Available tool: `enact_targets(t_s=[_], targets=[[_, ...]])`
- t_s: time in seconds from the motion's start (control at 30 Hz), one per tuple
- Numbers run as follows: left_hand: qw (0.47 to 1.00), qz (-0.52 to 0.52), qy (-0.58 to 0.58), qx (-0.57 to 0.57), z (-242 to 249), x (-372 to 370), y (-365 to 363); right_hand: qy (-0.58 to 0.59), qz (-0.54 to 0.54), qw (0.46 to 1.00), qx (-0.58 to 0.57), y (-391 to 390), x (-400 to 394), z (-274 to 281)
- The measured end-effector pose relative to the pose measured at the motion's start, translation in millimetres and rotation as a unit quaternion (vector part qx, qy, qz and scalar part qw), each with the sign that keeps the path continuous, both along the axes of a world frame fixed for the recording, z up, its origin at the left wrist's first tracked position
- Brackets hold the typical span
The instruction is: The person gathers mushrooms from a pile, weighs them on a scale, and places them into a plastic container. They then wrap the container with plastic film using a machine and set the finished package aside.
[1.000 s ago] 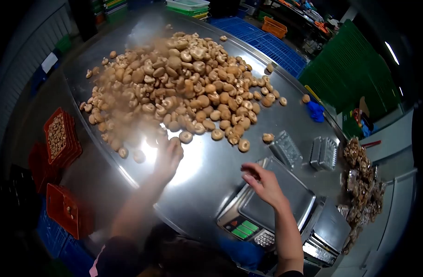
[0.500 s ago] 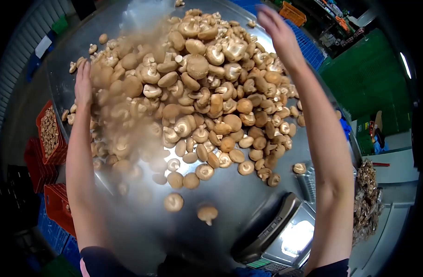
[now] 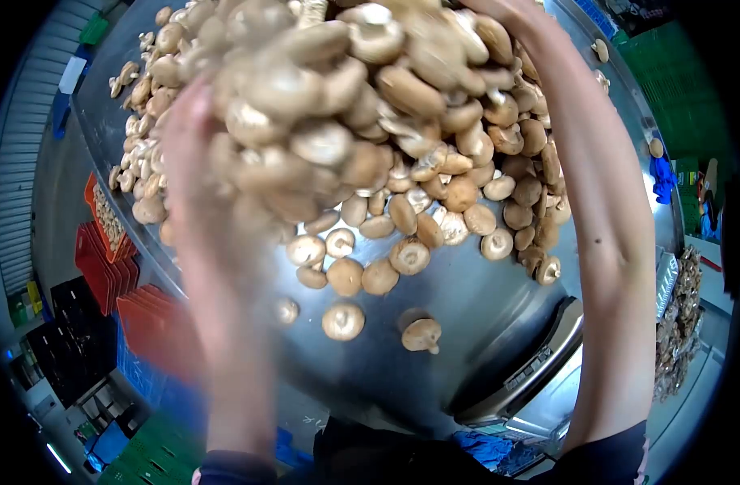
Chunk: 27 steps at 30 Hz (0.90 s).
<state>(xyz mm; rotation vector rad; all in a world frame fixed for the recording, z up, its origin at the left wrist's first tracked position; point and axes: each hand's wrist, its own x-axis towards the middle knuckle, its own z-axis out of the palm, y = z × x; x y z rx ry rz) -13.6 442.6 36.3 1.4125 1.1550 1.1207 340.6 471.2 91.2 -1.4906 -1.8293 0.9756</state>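
1. Nearest the body, the scale (image 3: 539, 364) sat on the table (image 3: 354, 380), partly hidden by the right forearm; its place at the near edge presumably kept it within easy reach.
2. Just beyond, a few mushrooms (image 3: 343, 321) lay loose on bare metal, probably strays from the heap (image 3: 410, 93), which covered the table's middle and far part.
3. The left hand (image 3: 190, 121) was blurred against the heap's left side; whether its fingers grasped anything could not be told. The right hand (image 3: 493, 6), mostly cut off at the top edge, was by the heap's right; its grip could not be told either. Placed so, the arms seemed to pen many mushrooms between them at once.
4. Left of the table, red crates (image 3: 103, 271) stood stacked, perhaps to save floor.
5. A blue bundle (image 3: 663, 179) lay by the right edge, apart from the heap.
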Motion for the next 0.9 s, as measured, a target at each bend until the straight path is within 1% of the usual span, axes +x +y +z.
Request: enact_targets(t_s=[0.03, 0.07, 0.13, 0.17, 0.2, 0.23, 0.27, 0.33, 0.37, 0.4, 0.47, 0.5, 0.53, 0.6, 0.63, 0.67, 0.73, 0.77, 0.8, 0.87, 0.9], targets=[[0.998, -0.012, 0.046, 0.052, -9, 2, -11, 0.040, -0.007, 0.998, -0.043, -13, -1, -6], [0.987, 0.011, 0.131, 0.087, -17, 0, -19, 0.078, -0.014, 0.993, -0.084, -29, -5, -8], [0.986, 0.041, 0.135, 0.089, -10, 21, -61, -0.055, -0.042, 0.997, -0.034, -85, -23, -7], [0.991, 0.066, 0.088, 0.078, -11, 27, -74, -0.060, -0.039, 0.991, 0.116, -98, -23, -16], [0.990, 0.057, 0.100, 0.083, -13, 30, -89, -0.063, -0.065, 0.984, 0.152, -112, -25, -19], [0.988, 0.048, 0.113, 0.088, -14, 34, -103, -0.072, -0.077, 0.986, 0.127, -129, -28, -17], [0.980, 0.037, 0.164, 0.105, -15, 36, -120, -0.082, -0.088, 0.987, 0.104, -145, -33, -15], [0.944, 0.023, 0.264, 0.196, -19, 49, -151, -0.236, -0.062, 0.964, 0.105, -180, -41, -23], [0.945, -0.003, 0.249, 0.214, -17, 53, -161, -0.236, -0.084, 0.966, 0.062, -202, -46, -21], [0.947, -0.002, 0.239, 0.214, -16, 55, -170, -0.202, -0.091, 0.968, 0.122, -217, -38, -40], [0.941, -0.018, 0.260, 0.216, -16, 60, -187, -0.227, -0.089, 0.963, 0.119, -246, -46, -33], [0.940, -0.034, 0.255, 0.222, -13, 59, -193, -0.219, -0.081, 0.964, 0.126, -258, -51, -31], [0.942, -0.059, 0.251, 0.217, -11, 58, -199, -0.211, -0.072, 0.966, 0.133, -268, -56, -29], [0.918, -0.113, 0.294, 0.243, 1, 59, -218, -0.253, -0.002, 0.960, 0.115, -291, -72, -25], [0.919, -0.143, 0.291, 0.227, 3, 57, -227, -0.233, 0.016, 0.969, 0.080, -302, -74, -21], [0.910, -0.156, 0.308, 0.231, 7, 55, -233, -0.211, 0.037, 0.976, 0.046, -309, -75, -16], [0.898, -0.220, 0.318, 0.211, 20, 48, -236, -0.213, 0.049, 0.975, 0.044, -320, -67, -13], [0.885, -0.256, 0.323, 0.218, 25, 43, -233, -0.189, 0.062, 0.979, 0.038, -322, -60, -8], [0.887, -0.282, 0.282, 0.233, 30, 40, -226, -0.184, 0.076, 0.979, 0.051, -318, -50, -1], [0.872, -0.279, 0.229, 0.331, 38, 32, -187, -0.168, 0.074, 0.977, 0.113, -294, -17, 13], [0.869, -0.235, 0.219, 0.378, 46, 39, -157, -0.150, 0.008, 0.975, 0.162, -273, -1, 20]])
